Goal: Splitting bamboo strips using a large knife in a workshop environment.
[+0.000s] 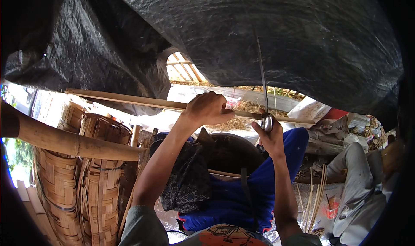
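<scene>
A long, flat bamboo slat [129, 99] lies across in front of me, its right end a little lower than its left. My left hand [206, 108] is closed around its middle, knuckles up. My right hand [270, 138] is closed on a shiny, rounded metal tool [267, 123] at the slat's right part. From there a long, thin, dark strip [262, 68] rises toward the black sheet; whether it is a blade or a tape, I cannot make out. The right fingertips are partly hidden. Below the slat, a dark round container [231, 153] stands by my blue-trousered legs [242, 196].
Black plastic sheeting [302, 43] hangs low overhead. Tall woven bamboo baskets [101, 181] and a thick bamboo pole [78, 144] stand at left. Dark patterned cloth [186, 177] lies over my left leg. At right are thin sticks [317, 194], a red cup [332, 209] and another person's grey-trousered leg [356, 181].
</scene>
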